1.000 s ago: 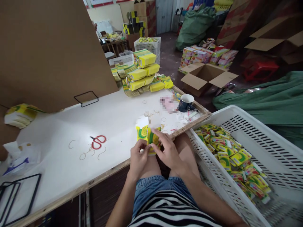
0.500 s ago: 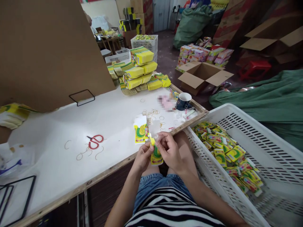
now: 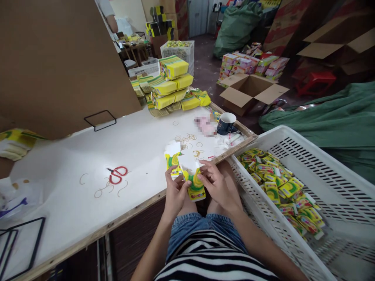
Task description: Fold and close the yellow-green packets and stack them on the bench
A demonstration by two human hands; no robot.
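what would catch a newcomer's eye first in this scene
The yellow-green packet held between the left hand and the right hand at the near edge of the white table draws the eye first. To the right, a white crate holds loose packets in the same colours, and a stack of yellow bundles rises at the table's far end. Red scissors lie on the tabletop to the left.

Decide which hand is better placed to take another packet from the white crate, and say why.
Probably the right hand: it is next to the crate, whose packets lie on that side. The left hand would have to cross the held packet.
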